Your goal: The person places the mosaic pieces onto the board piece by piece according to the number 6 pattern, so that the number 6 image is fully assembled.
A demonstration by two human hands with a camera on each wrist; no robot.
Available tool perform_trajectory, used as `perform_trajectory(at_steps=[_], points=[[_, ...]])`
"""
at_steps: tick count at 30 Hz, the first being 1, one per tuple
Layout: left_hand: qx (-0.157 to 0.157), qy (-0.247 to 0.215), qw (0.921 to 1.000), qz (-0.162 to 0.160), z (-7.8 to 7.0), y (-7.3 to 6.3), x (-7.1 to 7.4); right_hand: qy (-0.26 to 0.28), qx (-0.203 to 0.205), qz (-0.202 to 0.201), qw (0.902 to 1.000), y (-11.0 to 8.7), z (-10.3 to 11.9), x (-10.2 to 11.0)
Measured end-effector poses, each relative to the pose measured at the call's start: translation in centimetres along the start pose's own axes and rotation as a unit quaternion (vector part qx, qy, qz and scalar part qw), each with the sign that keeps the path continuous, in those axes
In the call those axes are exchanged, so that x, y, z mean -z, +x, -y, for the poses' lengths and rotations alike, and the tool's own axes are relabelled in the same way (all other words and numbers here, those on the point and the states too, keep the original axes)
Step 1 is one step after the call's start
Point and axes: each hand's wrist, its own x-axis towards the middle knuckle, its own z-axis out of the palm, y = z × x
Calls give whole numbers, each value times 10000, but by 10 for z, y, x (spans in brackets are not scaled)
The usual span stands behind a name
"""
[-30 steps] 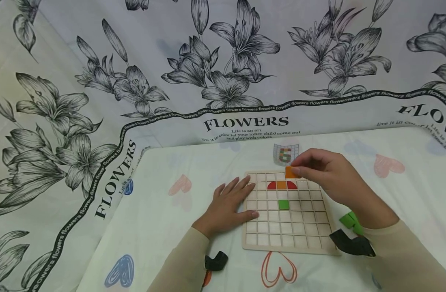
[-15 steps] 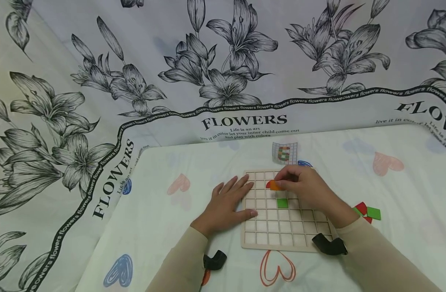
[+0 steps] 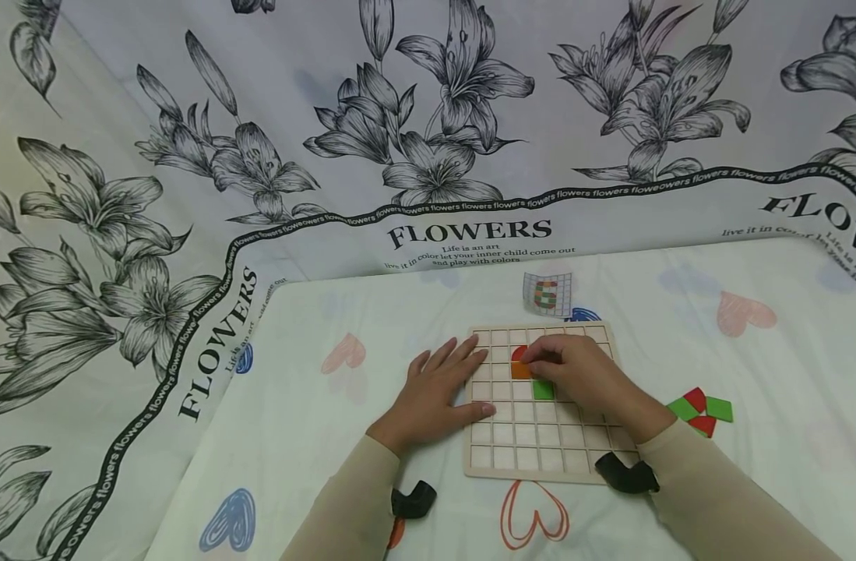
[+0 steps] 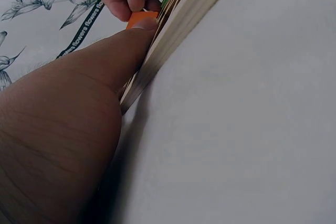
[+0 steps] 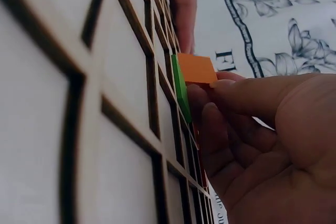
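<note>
A wooden grid board [image 3: 505, 458] lies on the table. My left hand [image 3: 431, 399] rests with spread fingers along its left edge, the thumb reaching onto the grid. Between thumb and fingertips, my right hand [image 3: 583, 375] pinches an orange square tile [image 3: 521, 371] over the upper middle of the board. In the right wrist view the orange tile [image 5: 197, 68] stands tilted off the grid beside a green tile [image 5: 180, 88]. A red rounded piece [image 3: 519, 353] sits just behind it in the grid. The right hand hides the cells to its right.
Loose red and green tiles [image 3: 701, 411] lie on the cloth right of the board. Behind the board is a small card [image 3: 547, 294] printed with a coloured grid pattern. Black bands [image 3: 413, 500] are at both wrists. A flower-printed cloth [image 3: 456, 117] hangs at the back.
My right hand has carried the orange tile from the board's back edge leftward and nearer, to the spot in front of the red piece. The left hand has stayed on the board's edge.
</note>
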Motion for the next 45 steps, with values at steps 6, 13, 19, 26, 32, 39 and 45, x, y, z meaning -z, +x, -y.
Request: perform_trajectory(at_steps=[6, 13, 19, 26, 32, 39, 45], points=[[26, 30, 10000, 35, 0, 0, 0, -49, 178, 6, 9998, -1, 1, 0], [107, 82, 9999, 52, 2, 0, -1, -119, 232, 98, 9996, 1, 3, -1], [73, 30, 10000, 27, 1, 0, -1, -138, 156, 115, 9997, 1, 5, -1], [37, 22, 10000, -7, 1, 0, -1, -100, 173, 140, 9997, 0, 5, 0], [70, 18, 10000, 9, 1, 0, -1, 440, 234, 153, 9986, -1, 5, 1], [88, -24, 10000, 20, 0, 0, -1, 1549, 222, 364, 9870, -2, 8, 7], [107, 30, 9999, 55, 0, -1, -1, 2085, 76, 597, 9762, -3, 12, 11]])
